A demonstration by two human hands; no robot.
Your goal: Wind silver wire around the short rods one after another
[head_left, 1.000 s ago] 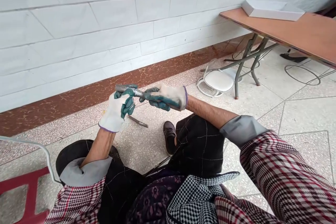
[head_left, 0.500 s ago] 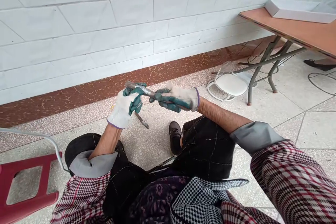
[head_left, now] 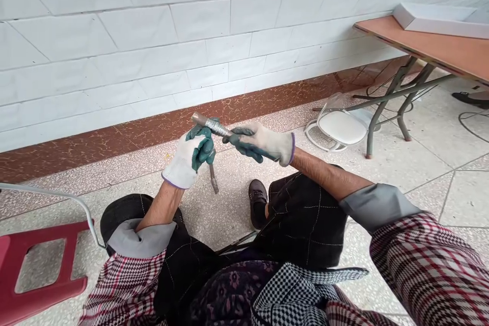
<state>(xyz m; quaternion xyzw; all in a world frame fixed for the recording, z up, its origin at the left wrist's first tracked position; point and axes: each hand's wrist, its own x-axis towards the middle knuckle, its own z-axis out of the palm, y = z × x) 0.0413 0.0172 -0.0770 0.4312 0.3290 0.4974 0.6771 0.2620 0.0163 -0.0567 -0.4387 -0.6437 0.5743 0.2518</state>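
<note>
Gray rod [head_left: 218,128] in both hands [head_left: 189,155] [head_left: 269,143]

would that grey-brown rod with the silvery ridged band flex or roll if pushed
The grey-brown rod likely resists flexing: it runs straight from gloved left hand to gloved right hand. It looks round, so it may roll.

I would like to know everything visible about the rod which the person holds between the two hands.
The rod looks slim, round and brownish grey, with a blunt bare end; its material is unclear. Beside that end, a silvery, ridged winding goes around it, perhaps wire. It is held in the air, slanted, the bare end higher in the picture. The gloved left hand holds it around the winding; the gloved right hand grips it farther along and hides the other end.
</note>
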